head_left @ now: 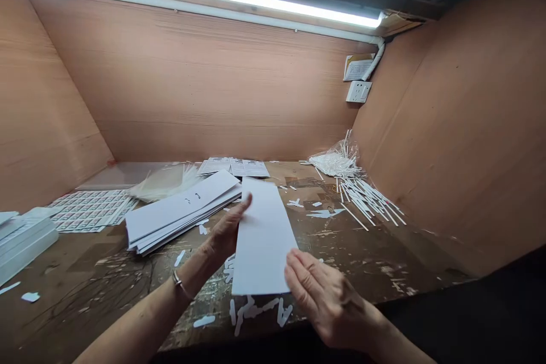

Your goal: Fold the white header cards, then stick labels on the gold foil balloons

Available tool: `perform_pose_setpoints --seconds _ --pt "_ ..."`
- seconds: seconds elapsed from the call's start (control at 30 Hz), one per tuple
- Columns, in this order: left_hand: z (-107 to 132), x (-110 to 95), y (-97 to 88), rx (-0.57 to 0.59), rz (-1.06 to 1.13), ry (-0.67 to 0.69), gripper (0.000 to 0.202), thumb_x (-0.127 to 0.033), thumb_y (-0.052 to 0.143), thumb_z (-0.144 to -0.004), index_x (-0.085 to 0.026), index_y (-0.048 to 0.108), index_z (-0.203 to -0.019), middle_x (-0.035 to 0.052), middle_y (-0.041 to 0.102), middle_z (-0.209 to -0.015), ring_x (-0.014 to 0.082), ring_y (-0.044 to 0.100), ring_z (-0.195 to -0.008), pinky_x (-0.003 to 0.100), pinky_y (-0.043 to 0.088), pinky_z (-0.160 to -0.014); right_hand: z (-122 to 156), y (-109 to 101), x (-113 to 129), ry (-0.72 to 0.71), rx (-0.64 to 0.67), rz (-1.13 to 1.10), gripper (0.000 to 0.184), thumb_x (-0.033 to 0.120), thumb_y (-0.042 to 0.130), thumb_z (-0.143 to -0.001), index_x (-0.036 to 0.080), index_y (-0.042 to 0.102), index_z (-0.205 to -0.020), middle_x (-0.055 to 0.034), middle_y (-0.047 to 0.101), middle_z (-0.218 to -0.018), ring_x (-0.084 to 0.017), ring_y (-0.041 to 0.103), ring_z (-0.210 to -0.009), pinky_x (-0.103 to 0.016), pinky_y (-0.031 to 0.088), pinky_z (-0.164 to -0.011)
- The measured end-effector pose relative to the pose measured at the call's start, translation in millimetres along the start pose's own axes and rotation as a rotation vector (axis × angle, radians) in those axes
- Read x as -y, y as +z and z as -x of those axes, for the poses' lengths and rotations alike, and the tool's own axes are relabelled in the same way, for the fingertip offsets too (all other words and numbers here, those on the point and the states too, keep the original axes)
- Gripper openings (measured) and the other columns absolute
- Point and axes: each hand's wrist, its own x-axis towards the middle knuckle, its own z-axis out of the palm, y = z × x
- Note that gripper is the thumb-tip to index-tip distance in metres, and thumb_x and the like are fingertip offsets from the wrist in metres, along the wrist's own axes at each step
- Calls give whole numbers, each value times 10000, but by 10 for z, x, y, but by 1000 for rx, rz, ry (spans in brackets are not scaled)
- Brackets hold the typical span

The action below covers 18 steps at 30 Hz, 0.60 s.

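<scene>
A long blank white card (262, 239) is held over the front of the worktable, between both hands. My left hand (228, 230) grips its left edge, the thumb lying up along the top face and the other fingers hidden behind or under it. At the lower right edge, my right hand (322, 296) is closed, its bent fingers together against the card; its thumb is out of sight. Just left of the card lies a slanted stack of similar white cards (183, 210), the top one with small dark marks. Irregular white paper scraps (260, 311) lie below the held card.
White thin sticks (369, 199) and a clear plastic bag of sticks (336, 162) lie at the back right. Printed sheets (87, 209), clear plastic sleeves (164, 181) and a translucent tray (28, 244) occupy the left. Wooden panels (213, 79) enclose the scraped brown table (354, 261).
</scene>
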Motion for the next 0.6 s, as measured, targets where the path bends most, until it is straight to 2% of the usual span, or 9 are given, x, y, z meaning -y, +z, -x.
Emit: perform_pose_setpoints --seconds 0.1,0.13,0.2,0.27,0.33,0.4,0.47,0.53,0.6 --pt "8 11 -107 -46 -91 40 411 -256 709 -607 -59 615 -954 118 672 -781 206 619 -649 287 476 -620 132 149 -4 110 60 -201 295 178 480 -767 99 576 -1035 -144 604 -1068 -294 512 -1061 -446 418 -925" --pt "20 30 -128 -23 -109 55 405 -240 705 -608 -55 618 -957 122 672 -784 198 614 -628 286 473 -606 155 179 -69 231 43 -323 305 236 528 -762 124 569 -1043 -129 609 -1060 -280 526 -1041 -454 409 -928" --pt "54 84 -125 38 -146 52 394 -256 688 -632 -48 623 -960 137 668 -799 196 609 -614 290 469 -589 151 220 -267 591 -58 -602 392 323 575 -746 147 537 -1095 -122 608 -1055 -254 556 -988 -445 440 -877" --pt "88 155 -80 107 -186 26 388 -276 674 -652 -46 627 -961 151 663 -826 211 613 -652 297 468 -603 84 261 -483 944 -152 -930 411 334 566 -756 149 525 -1122 -125 610 -1045 -234 578 -936 -393 485 -786" --pt "106 230 -33 173 -210 -9 391 -298 662 -667 -49 627 -966 159 658 -853 226 615 -699 305 466 -627 -11 330 -634 1120 -148 -1301 373 336 598 -723 129 585 -1033 -115 641 -953 -225 600 -860 -358 496 -728" --pt "106 289 -19 209 -227 -40 401 -318 649 -677 -53 625 -976 162 655 -872 231 616 -715 310 465 -637 -89 431 -673 1173 -170 -1540 333 295 672 -637 116 637 -915 -93 657 -876 -218 607 -806 -339 492 -711" --pt "92 313 -45 184 -243 -72 399 -318 651 -667 -48 631 -959 166 655 -870 238 617 -715 317 464 -641 -119 542 -618 1198 -257 -1569 298 238 712 -572 127 660 -843 -66 662 -844 -209 608 -772 -325 492 -704" --pt "75 301 -99 138 -248 -103 385 -292 664 -639 -42 640 -931 168 656 -867 250 617 -728 329 462 -658 -99 629 -527 1162 -290 -1426 231 229 697 -598 138 668 -809 -45 666 -808 -201 609 -730 -307 501 -662" --pt "62 273 -159 101 -257 -118 354 -267 674 -606 -48 653 -882 153 661 -829 241 615 -703 323 459 -649 -45 672 -450 968 -215 -1148 191 254 618 -700 134 668 -840 -50 668 -791 -198 612 -697 -288 508 -604"
